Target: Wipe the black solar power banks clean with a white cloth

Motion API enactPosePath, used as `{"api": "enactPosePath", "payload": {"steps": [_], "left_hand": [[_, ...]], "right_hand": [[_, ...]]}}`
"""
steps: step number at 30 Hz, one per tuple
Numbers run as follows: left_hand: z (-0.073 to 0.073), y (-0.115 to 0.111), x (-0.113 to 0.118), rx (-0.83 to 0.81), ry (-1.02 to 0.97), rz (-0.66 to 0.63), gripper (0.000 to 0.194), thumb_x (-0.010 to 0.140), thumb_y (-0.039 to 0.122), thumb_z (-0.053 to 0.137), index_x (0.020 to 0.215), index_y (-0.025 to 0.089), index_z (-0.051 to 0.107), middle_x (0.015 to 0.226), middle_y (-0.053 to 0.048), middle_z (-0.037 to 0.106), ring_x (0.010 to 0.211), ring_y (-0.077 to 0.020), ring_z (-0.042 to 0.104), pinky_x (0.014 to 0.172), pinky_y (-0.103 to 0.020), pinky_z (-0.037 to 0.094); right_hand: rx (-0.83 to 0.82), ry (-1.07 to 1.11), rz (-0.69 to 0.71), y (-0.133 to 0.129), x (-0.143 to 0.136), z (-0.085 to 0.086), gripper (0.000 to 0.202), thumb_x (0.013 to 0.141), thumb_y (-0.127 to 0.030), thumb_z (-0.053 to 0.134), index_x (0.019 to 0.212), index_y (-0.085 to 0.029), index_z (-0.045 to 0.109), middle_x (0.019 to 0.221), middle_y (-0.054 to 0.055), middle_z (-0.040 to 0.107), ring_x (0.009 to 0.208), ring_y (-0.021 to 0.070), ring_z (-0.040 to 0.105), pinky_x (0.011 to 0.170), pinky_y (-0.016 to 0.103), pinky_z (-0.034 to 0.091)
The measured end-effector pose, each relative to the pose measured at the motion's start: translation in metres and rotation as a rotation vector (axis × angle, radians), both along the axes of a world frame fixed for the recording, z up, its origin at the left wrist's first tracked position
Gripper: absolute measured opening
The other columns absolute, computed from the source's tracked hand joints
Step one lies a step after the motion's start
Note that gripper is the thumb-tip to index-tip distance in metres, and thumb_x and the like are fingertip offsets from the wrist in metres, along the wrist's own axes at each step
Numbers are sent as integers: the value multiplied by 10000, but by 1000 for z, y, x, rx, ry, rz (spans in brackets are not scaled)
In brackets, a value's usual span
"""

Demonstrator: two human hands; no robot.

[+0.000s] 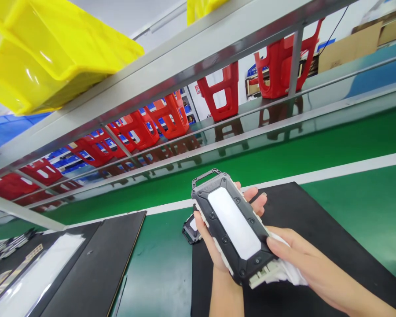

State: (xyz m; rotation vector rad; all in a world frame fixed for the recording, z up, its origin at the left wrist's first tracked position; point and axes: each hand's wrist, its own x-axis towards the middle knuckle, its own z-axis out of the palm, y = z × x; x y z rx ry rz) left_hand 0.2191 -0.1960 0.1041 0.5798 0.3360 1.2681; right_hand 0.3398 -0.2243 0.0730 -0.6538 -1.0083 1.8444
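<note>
A rugged black power bank (235, 224) with a long white panel, screws along its frame and a carry loop at the far end is held up in front of me. My left hand (214, 246) cradles it from below, thumb along the left edge and fingertips showing past the right side. A crumpled white cloth (292, 270) is in my right hand (293, 248), whose thumb presses the power bank's lower right edge. A pale ribbed piece (265, 274) sticks out at the near end. Behind lies a second, similar black device (192, 226), partly hidden.
Under my hands is a black mat (285, 211) on the green bench (161, 259). To the left, a dark board (115, 246) bears white sheets (39, 268). Overhead runs a metal shelf rail (165, 75) with a yellow bin (62, 53). Red plastic holders (229, 103) line the shelf behind.
</note>
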Motion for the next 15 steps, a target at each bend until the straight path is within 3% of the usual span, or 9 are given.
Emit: {"api": "enactPosePath", "payload": {"steps": [5, 7, 10, 12, 15], "left_hand": [[7, 5, -11, 33, 114, -75, 855, 760, 780, 234, 1175, 125, 595, 1165, -139, 633, 1059, -260, 601, 890, -327, 470], [11, 3, -17, 50, 222, 76, 762, 768, 743, 343, 1225, 173, 557, 1153, -109, 642, 1069, -260, 593, 903, -334, 470], [20, -6, -25, 226, 412, 389, 772, 716, 658, 561, 1380, 349, 317, 1303, -31, 542, 1181, -255, 511, 952, -337, 441], [30, -14, -28, 368, 622, 482, 922, 667, 556, 687, 1416, 399, 173, 1349, -14, 489, 1170, -246, 511, 942, -321, 438], [50, -23, -27, 474, 935, 571, 1007, 653, 424, 747, 1430, 399, 106, 1304, -15, 518, 1077, -224, 555, 892, -304, 451]], "right_hand": [[87, -34, -48, 4, 5, 3, 451, 830, -505, 628, 1133, -171, 649, 1051, 118, 652, 895, 274, 630, 766, 374, 538], [150, -32, -26, 7, 7, 14, 444, 865, -480, 587, 1183, -171, 615, 1112, 123, 627, 967, 285, 608, 828, 394, 521], [250, -39, -47, 12, 8, 36, 448, 883, -487, 547, 1201, -176, 597, 1130, 120, 613, 1016, 288, 583, 902, 418, 481], [311, -53, -106, 16, 8, 50, 440, 889, -483, 538, 1205, -182, 594, 1119, 115, 617, 1030, 285, 574, 921, 418, 467], [411, -59, -150, 20, 6, 71, 428, 896, -474, 533, 1202, -181, 593, 1087, 114, 627, 1020, 285, 576, 917, 422, 468]]}}
